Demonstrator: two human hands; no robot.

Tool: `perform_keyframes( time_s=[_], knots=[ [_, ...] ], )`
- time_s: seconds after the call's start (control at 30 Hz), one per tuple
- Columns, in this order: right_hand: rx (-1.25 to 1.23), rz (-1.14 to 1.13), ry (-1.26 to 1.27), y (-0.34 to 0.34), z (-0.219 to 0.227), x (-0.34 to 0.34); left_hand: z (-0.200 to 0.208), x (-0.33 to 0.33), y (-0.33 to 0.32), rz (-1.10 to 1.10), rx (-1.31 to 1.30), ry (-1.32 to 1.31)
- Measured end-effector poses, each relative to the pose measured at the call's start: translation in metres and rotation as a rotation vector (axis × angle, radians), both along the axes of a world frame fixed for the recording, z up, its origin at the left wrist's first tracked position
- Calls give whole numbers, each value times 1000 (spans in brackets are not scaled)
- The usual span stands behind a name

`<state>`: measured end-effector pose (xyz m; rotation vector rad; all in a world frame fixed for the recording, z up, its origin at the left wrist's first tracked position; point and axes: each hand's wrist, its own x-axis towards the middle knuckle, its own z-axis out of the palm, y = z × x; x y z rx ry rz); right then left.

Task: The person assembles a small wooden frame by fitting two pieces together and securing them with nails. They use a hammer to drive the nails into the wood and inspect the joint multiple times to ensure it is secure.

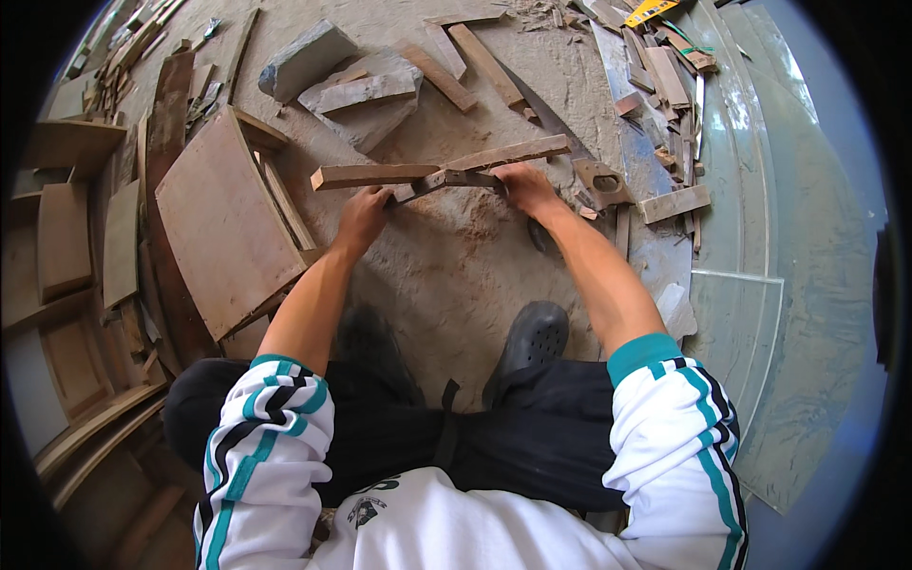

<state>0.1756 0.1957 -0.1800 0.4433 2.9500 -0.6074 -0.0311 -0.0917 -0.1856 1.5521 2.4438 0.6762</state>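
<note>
My left hand (361, 220) is closed at the left end of a narrow, dark-edged wood strip (465, 179). At that strip's other end my right hand (525, 190) is closed, its fingertips hidden. Just beyond my hands lie two longer wood battens. The left batten (366, 176) runs above my left hand, and the right batten (522, 152) slants up over my right hand. They meet near the strip's middle; whether they are joined to it I cannot tell. Right of my right hand, a handsaw (600, 182) with a wooden handle rests on the floor.
A wooden box-like frame (223, 218) and other wooden pieces stand at left. Stone blocks (366, 90) lie ahead. Offcuts (670, 76) are heaped at far right beside glass sheets (798, 285), with a yellow-handled tool (652, 10) above. My dark clogs (534, 342) are on the dusty floor.
</note>
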Motion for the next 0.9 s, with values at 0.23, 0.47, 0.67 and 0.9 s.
perform_keyframes(
  time_s=[0.23,0.47,0.67,0.9],
  knots=[
    [-100,-12,75,9,-13,7,9,2,7,30,-103,-73],
    [-89,-89,157,0,-18,4,4,-1,0,53,-71,-42],
    [-44,-147,118,5,-38,4,6,3,11,67,-132,-71],
    [-51,-134,102,-1,-20,1,17,7,7,94,-203,-28]
  ],
)
